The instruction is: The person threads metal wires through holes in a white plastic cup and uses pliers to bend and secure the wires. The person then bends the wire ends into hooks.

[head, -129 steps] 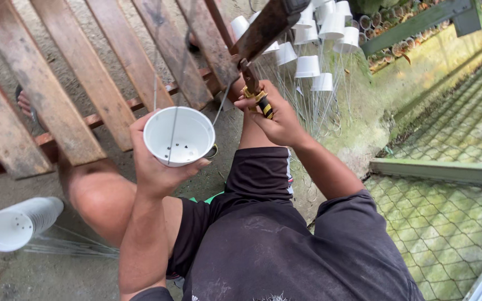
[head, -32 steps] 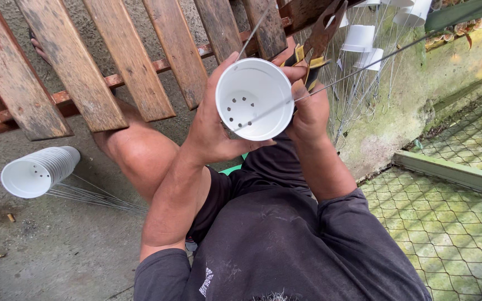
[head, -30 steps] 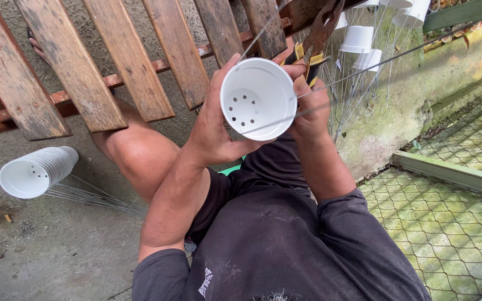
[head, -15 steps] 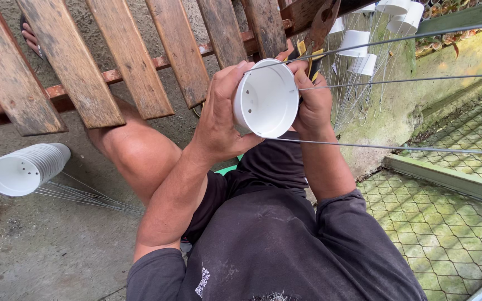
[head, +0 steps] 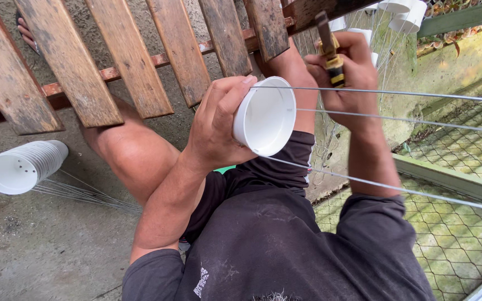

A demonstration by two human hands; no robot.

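Already three wires [head: 397, 120] are threaded through the white pot [head: 264, 116] gripped by the left hand [head: 218, 125]; pliers [head: 330, 53] are clenched in the right hand [head: 344, 75], fastening seemingly unfinished.

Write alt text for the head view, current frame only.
Seen from above, a seated person's left hand grips a white plastic pot on its side, with three thin wires running from it to the right. The right hand holds yellow-handled pliers just above. A stack of white pots lies on the concrete floor beside a slatted wooden pallet.
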